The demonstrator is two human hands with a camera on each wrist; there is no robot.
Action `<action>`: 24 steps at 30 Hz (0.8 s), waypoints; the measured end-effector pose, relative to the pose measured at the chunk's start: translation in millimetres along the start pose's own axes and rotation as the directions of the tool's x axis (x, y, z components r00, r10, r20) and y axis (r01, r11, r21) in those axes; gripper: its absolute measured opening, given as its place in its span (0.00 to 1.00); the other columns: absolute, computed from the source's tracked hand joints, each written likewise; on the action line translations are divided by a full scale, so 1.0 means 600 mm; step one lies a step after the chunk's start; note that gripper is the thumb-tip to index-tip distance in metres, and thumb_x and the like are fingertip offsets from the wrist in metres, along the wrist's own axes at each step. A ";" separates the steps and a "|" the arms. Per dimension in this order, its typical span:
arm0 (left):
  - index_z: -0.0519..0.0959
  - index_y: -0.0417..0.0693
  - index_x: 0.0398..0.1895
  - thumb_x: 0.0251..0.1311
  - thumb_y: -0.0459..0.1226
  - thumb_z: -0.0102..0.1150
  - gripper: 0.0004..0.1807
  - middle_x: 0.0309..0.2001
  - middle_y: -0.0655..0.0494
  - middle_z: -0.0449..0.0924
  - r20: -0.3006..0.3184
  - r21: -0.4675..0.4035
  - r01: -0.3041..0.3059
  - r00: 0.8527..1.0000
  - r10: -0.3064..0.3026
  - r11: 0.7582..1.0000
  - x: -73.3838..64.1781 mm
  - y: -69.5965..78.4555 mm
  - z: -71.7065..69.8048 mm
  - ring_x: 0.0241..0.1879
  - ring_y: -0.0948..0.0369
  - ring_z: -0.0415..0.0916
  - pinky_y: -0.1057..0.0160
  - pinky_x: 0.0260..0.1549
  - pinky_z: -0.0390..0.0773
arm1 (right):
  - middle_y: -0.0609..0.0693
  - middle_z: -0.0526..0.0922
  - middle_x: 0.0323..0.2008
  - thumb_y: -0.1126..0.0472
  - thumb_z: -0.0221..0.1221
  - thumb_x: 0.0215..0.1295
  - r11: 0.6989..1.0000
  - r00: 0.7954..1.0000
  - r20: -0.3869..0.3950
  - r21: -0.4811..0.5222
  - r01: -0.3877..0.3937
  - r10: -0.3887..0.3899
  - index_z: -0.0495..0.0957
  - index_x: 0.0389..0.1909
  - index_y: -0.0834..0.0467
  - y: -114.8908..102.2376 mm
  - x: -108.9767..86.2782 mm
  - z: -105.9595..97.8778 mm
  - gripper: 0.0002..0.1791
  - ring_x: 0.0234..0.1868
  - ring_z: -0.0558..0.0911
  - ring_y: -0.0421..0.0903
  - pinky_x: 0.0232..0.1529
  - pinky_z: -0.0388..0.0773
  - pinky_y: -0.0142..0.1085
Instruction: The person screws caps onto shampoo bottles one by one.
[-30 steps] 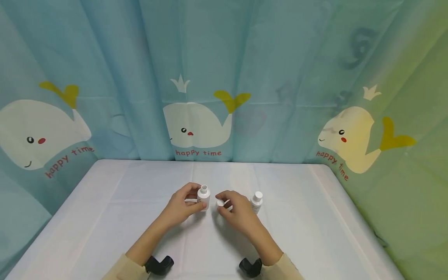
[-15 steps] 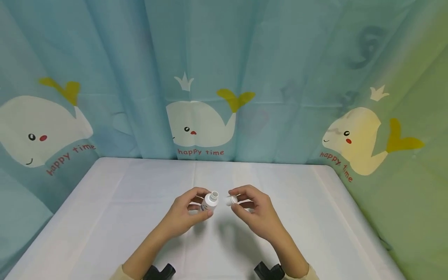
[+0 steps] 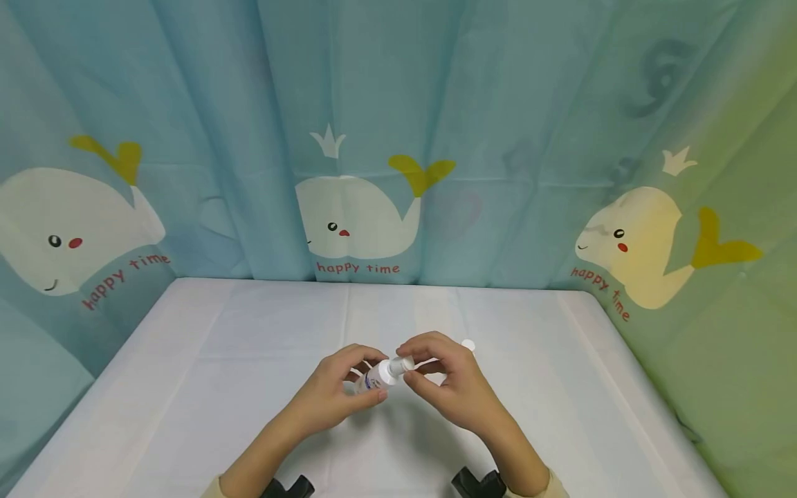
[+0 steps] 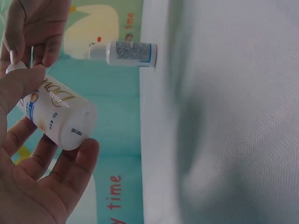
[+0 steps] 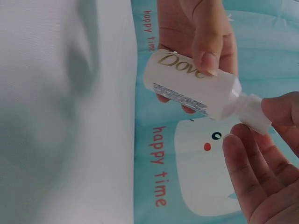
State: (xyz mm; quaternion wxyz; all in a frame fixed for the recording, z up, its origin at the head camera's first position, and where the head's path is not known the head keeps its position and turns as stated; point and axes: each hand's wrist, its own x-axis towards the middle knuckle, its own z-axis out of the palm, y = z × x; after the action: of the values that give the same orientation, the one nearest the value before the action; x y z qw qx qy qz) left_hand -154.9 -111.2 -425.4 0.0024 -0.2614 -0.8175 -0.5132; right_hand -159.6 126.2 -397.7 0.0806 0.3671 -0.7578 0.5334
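A small white Dove bottle (image 5: pixel 187 79) is tilted above the table, its neck pointing right. My left hand (image 3: pixel 336 387) grips its body between thumb and fingers; the base faces the left wrist camera. At the neck, my right hand (image 3: pixel 451 380) pinches the white cap (image 5: pixel 254 114) with thumb and fingertips. In the right wrist view the cap sits over the mouth of the bottle, slightly askew. A second white bottle (image 4: pixel 131 53) with its cap on stands upright on the table; in the head view it is mostly hidden behind my right hand.
A white cloth covers the table (image 3: pixel 249 332). Behind it hangs a blue-green curtain (image 3: pixel 498 104) printed with whales. Black wrist mounts (image 3: pixel 478 483) sit at both forearms near the front edge.
The open bottle has tipped from upright toward the right. My right hand has brought the cap from beside the bottle onto its neck.
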 end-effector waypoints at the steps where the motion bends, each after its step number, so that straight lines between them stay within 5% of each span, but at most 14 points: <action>1: 0.77 0.67 0.53 0.57 0.44 0.72 0.21 0.47 0.70 0.78 -0.003 0.006 -0.006 1.000 0.006 1.000 0.000 0.001 0.000 0.45 0.64 0.78 0.63 0.44 0.81 | 0.51 0.82 0.48 0.68 0.64 0.64 1.000 1.000 0.003 -0.010 0.005 -0.005 0.80 0.50 0.59 0.001 0.001 0.001 0.14 0.45 0.85 0.45 0.42 0.85 0.38; 10: 0.78 0.65 0.52 0.55 0.40 0.73 0.22 0.46 0.70 0.78 -0.023 0.055 -0.054 0.998 0.055 0.997 -0.002 0.005 0.009 0.43 0.66 0.78 0.63 0.41 0.82 | 0.45 0.82 0.40 0.58 0.67 0.65 0.987 0.999 -0.036 -0.161 0.011 -0.017 0.79 0.51 0.51 0.005 0.000 0.008 0.14 0.37 0.82 0.39 0.37 0.84 0.33; 19: 0.78 0.63 0.52 0.55 0.41 0.73 0.21 0.45 0.70 0.78 -0.035 0.093 -0.062 0.997 0.065 0.994 -0.002 0.006 0.014 0.42 0.66 0.77 0.65 0.39 0.81 | 0.45 0.83 0.43 0.61 0.67 0.63 0.980 0.992 -0.059 -0.172 0.098 -0.110 0.82 0.43 0.53 0.006 0.000 0.011 0.09 0.43 0.82 0.41 0.36 0.84 0.32; 24: 0.78 0.65 0.51 0.54 0.41 0.74 0.21 0.44 0.71 0.78 -0.064 0.100 -0.046 0.997 0.052 0.994 -0.002 0.007 0.007 0.41 0.66 0.76 0.65 0.38 0.81 | 0.49 0.83 0.46 0.69 0.66 0.61 0.984 0.993 -0.030 -0.142 0.111 -0.117 0.81 0.49 0.55 0.006 0.001 0.007 0.15 0.42 0.84 0.43 0.37 0.84 0.32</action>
State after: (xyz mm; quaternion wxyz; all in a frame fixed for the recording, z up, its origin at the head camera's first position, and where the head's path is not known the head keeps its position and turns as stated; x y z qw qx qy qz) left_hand -151.0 -106.4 -424.1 0.0551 -0.2638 -0.8347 -0.4802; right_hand -161.1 122.8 -401.6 0.1510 0.3932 -0.7693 0.4804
